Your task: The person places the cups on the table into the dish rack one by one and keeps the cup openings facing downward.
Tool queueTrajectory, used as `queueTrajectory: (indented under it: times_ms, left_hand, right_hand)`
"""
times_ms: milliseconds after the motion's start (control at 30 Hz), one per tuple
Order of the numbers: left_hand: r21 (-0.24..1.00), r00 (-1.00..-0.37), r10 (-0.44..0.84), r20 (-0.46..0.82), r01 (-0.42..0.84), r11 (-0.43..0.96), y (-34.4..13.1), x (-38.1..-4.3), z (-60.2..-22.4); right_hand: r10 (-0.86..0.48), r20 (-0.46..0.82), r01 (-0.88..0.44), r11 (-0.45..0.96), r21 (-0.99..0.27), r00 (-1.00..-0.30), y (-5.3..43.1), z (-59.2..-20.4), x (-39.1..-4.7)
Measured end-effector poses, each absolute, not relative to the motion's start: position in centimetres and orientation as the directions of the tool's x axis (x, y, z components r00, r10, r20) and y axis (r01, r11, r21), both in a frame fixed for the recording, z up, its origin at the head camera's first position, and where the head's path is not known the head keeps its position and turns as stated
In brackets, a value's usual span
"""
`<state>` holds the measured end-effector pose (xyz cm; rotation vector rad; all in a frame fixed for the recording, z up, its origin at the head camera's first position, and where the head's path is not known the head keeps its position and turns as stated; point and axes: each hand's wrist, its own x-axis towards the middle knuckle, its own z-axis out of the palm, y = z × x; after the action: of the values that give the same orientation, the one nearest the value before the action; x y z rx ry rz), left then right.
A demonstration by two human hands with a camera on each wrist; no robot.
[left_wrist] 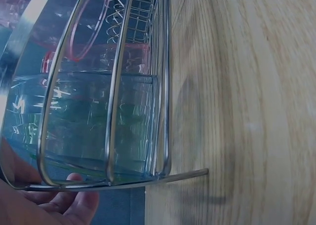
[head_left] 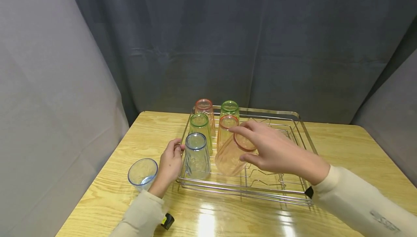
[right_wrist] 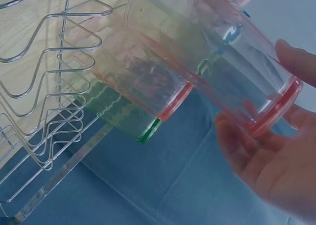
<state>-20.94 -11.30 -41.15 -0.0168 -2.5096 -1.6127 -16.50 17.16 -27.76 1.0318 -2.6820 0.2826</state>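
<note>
My right hand (head_left: 277, 150) holds a clear orange-pink glass (head_left: 228, 160) by its thick reddish base, thumb on one side and fingers on the other. The glass is tilted, mouth down to the left, over the wire dish rack (head_left: 260, 193). My left hand (head_left: 171, 161) grips the rack's left side rail; in the left wrist view its fingertips (left_wrist: 84, 203) curl round the metal. Upside down in the rack, nearest that hand, stands a blue glass (head_left: 197, 161). Behind the held glass is another orange glass (head_left: 224, 132), inverted too.
Two green glasses (head_left: 200, 130) and a red-rimmed glass (head_left: 204, 110) stand inverted farther back in the rack. Left of the rack, a blue-rimmed glass (head_left: 138, 172) stands mouth up on the wooden table (head_left: 107, 190). Wavy wire dividers (right_wrist: 54, 57) fill the rack's right part.
</note>
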Motion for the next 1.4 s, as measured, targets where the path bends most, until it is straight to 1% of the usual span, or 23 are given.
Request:
queueTrajectory:
  times_ms: [133, 333, 633, 933, 1167, 1400]
  left_hand:
    - [0.905, -0.987, -0.083, 0.141, 0.094, 0.414, -11.4, -20.9, -41.1]
    - [0.916, -0.988, -0.079, 0.136, 0.095, 0.389, -11.4, -20.9, -41.2]
    - [0.917, -0.988, -0.089, 0.129, 0.085, 0.390, -11.5, -20.9, -41.4]
    - [0.921, -0.986, -0.091, 0.137, 0.093, 0.378, -11.4, -20.9, -41.3]
    - [0.928, -0.987, -0.092, 0.134, 0.093, 0.361, -11.4, -21.0, -41.4]
    - [0.933, -0.987, -0.097, 0.128, 0.087, 0.349, -11.4, -21.1, -41.6]
  right_hand:
    - [-0.636, 0.266, -0.676, 0.731, -0.095, -0.724, 16.8, -28.0, -16.9]
    - [-0.659, 0.246, -0.692, 0.719, -0.073, -0.711, 16.4, -28.6, -17.6]
    - [-0.656, 0.188, -0.676, 0.734, -0.065, -0.731, 16.0, -28.9, -18.2]
    - [-0.686, 0.166, -0.700, 0.714, -0.038, -0.709, 15.6, -29.6, -18.5]
    - [-0.694, 0.132, -0.702, 0.712, -0.017, -0.707, 15.1, -29.8, -18.9]
    - [-0.711, 0.110, -0.717, 0.697, -0.029, -0.695, 14.8, -30.1, -19.1]
